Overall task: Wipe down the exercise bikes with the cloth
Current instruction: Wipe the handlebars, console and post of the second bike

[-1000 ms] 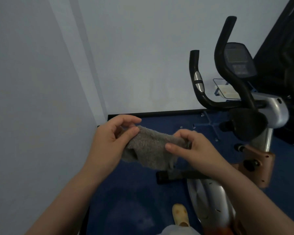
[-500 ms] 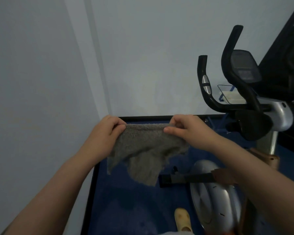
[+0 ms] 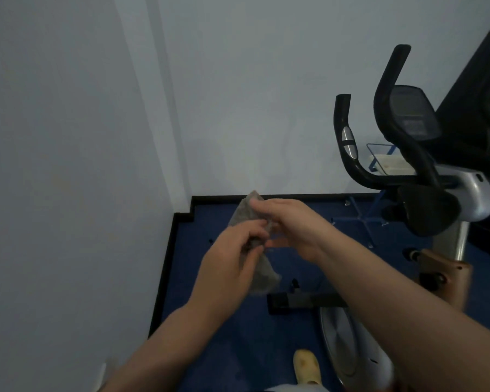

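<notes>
You hold the grey cloth (image 3: 262, 274) with both hands, out in front of you above the blue floor (image 3: 229, 349). Your left hand (image 3: 229, 261) curls its fingers around the middle of it. Your right hand (image 3: 292, 224) pinches the top part. The cloth is bunched up and hangs down between them. The exercise bike (image 3: 425, 193) stands off to your right, and the cloth is not touching it.
</notes>
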A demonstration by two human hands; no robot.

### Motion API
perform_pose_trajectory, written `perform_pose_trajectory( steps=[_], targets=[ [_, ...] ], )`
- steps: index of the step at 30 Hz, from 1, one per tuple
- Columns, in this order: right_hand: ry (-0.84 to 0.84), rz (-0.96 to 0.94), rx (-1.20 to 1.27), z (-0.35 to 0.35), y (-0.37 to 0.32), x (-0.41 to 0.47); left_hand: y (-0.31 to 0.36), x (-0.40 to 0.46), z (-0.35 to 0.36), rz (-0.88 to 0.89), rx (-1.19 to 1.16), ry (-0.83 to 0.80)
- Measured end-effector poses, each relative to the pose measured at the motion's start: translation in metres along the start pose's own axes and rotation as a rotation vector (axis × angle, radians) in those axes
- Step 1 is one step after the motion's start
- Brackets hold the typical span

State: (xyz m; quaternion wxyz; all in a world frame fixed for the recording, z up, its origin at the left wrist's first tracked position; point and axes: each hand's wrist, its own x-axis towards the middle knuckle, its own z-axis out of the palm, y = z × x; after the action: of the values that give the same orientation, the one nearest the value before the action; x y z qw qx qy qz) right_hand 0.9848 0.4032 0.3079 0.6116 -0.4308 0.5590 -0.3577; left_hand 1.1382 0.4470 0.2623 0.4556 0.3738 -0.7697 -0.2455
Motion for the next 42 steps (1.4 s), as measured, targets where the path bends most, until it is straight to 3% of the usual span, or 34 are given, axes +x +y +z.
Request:
perform_pose_trajectory(
  steps=[3, 6, 7, 9, 11, 12, 16, 19, 21, 23, 25, 28, 30, 32, 34, 38, 42],
  targets=[
    [0.009, -0.102, -0.074, -0.010, -0.005, 0.002, -0.007, -0.013, -0.005, 0.163, -0.027, 0.024],
    [-0.124, -0.202, -0.216, -0.021, -0.020, -0.002, -0.021, -0.009, -0.014, -0.053, -0.115, 0.299],
    [-0.200, -0.202, -0.246, -0.024, -0.026, -0.004, -0.025, -0.003, -0.017, -0.191, -0.143, 0.281],
    [-0.297, -0.181, -0.293, -0.029, -0.039, -0.008, -0.041, 0.010, -0.018, -0.388, -0.189, 0.010],
    [-0.253, -0.187, -0.323, -0.033, -0.051, -0.010, -0.054, 0.014, -0.017, -0.456, -0.304, -0.249],
    [-0.185, -0.211, -0.354, -0.034, -0.055, -0.010, -0.059, 0.013, -0.015, -0.504, -0.381, -0.296],
    [0.082, -0.512, -0.704, -0.031, -0.046, -0.016, -0.066, 0.004, -0.008, -0.780, -0.711, -0.233],
    [-0.043, -0.763, -0.893, -0.016, -0.012, -0.029, -0.064, 0.009, -0.007, -0.926, -1.074, -0.123],
    [-0.175, -0.774, -1.091, -0.006, 0.017, -0.037, -0.060, 0.015, -0.013, -0.910, -1.223, -0.100],
    [-0.247, -0.739, -1.165, -0.002, 0.041, -0.042, -0.053, 0.020, -0.019, -0.854, -1.134, -0.124],
    [-0.238, -0.721, -0.971, -0.002, 0.049, -0.045, -0.046, 0.021, -0.022, -0.788, -0.944, -0.102],
    [0.065, -0.776, -0.614, -0.012, 0.045, -0.038, -0.038, 0.021, -0.031, -0.671, -0.736, -0.124],
    [0.097, -0.655, -0.557, -0.015, 0.039, -0.032, -0.033, 0.020, -0.038, -0.597, -0.639, -0.185],
    [-0.046, -0.446, -0.597, -0.010, 0.038, -0.027, -0.028, 0.019, -0.043, -0.546, -0.606, -0.229],
    [-0.100, -0.382, -0.635, -0.003, 0.047, -0.024, -0.025, 0.016, -0.042, -0.507, -0.566, -0.240],
    [0.089, -0.383, -0.671, 0.002, 0.071, -0.029, -0.034, 0.005, -0.029, -0.486, -0.402, -0.096],
    [0.243, -0.309, -0.971, -0.018, 0.101, -0.034, -0.065, -0.011, -0.010, -0.568, -0.275, 0.000]
  ],
)
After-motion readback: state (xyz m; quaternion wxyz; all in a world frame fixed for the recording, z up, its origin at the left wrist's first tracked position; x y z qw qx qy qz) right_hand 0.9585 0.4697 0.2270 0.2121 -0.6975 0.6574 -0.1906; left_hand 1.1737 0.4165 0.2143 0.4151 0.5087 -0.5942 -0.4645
